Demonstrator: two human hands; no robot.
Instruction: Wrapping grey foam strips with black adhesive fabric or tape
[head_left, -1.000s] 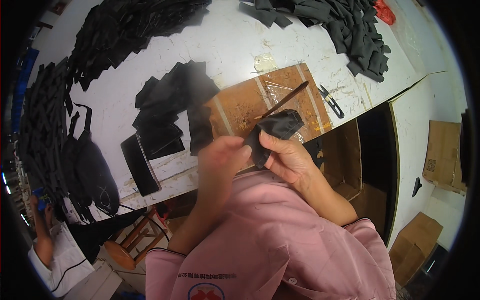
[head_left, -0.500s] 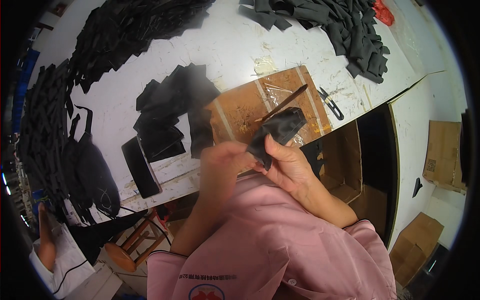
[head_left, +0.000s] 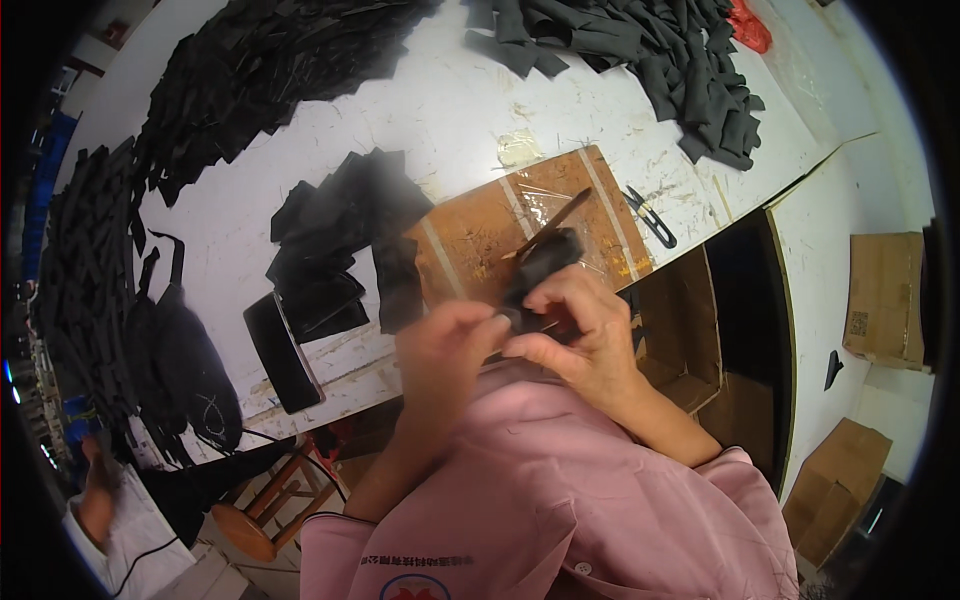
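Observation:
A small black fabric piece [head_left: 548, 258] is folded and bunched between my hands, above the near edge of the table. My left hand [head_left: 445, 345] pinches its near left edge between thumb and fingertips. With curled fingers, my right hand [head_left: 590, 335] grips the piece from the right, its thumb apart from the forefinger and reaching toward the left fingertips. Part of the cloth is hidden behind the fingers and slightly blurred. Just beyond it, a brown pointed stick [head_left: 565, 215] lies on a taped cardboard sheet [head_left: 460, 235]. Left of the sheet are several flat black fabric pieces [head_left: 345, 215].
Black thread snips [head_left: 652, 217] lie right of the cardboard. A phone [head_left: 283, 355] rests at the left front. Fabric heaps [head_left: 270, 60] [head_left: 700, 100] cover the far table. An open carton [head_left: 680, 325] stands below the edge, a wooden stool [head_left: 250, 525] at lower left, another person's arm [head_left: 95, 490] beyond.
The fabric piece has been turned and bunched, where it was stretched flatter before. My right fingers have curled over it and the thumb has moved off its top. The view has shifted slightly.

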